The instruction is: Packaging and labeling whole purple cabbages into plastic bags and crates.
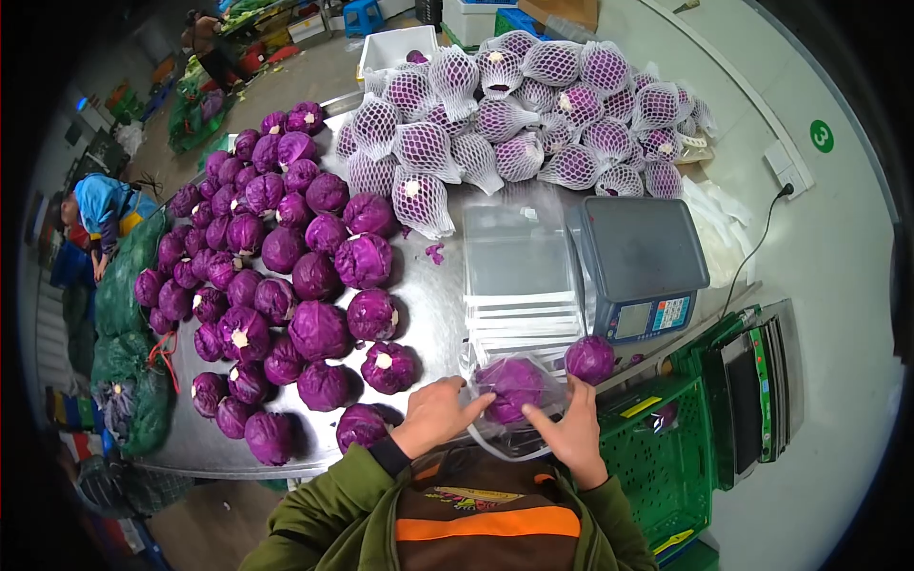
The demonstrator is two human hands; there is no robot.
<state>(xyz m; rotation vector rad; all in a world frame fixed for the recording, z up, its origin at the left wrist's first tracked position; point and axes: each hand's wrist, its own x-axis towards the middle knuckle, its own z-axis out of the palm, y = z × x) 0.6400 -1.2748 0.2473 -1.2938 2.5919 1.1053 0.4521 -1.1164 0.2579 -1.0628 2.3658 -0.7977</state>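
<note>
A red cabbage (510,389) sits inside a clear plastic bag (477,432) at the front edge of the steel table, close to my body. My left hand (437,415) holds the bag's left side, its thumb over the plastic. On the right side, my right hand (571,432) grips the bag with its thumb against the cabbage. A second, smaller red cabbage (590,360) rests just beyond my right fingertips. Behind the bagged cabbage lies a stack of flat clear bags (520,264) with pale strips. A digital scale (643,250) stands to its right.
Many loose red cabbages (318,330) cover the table's left side. Cabbages in white foam nets (428,151) are piled at the back. A green plastic crate (653,464) stands at right, below a power cord (755,246). A person in blue (107,203) bends beside green mesh sacks (128,285).
</note>
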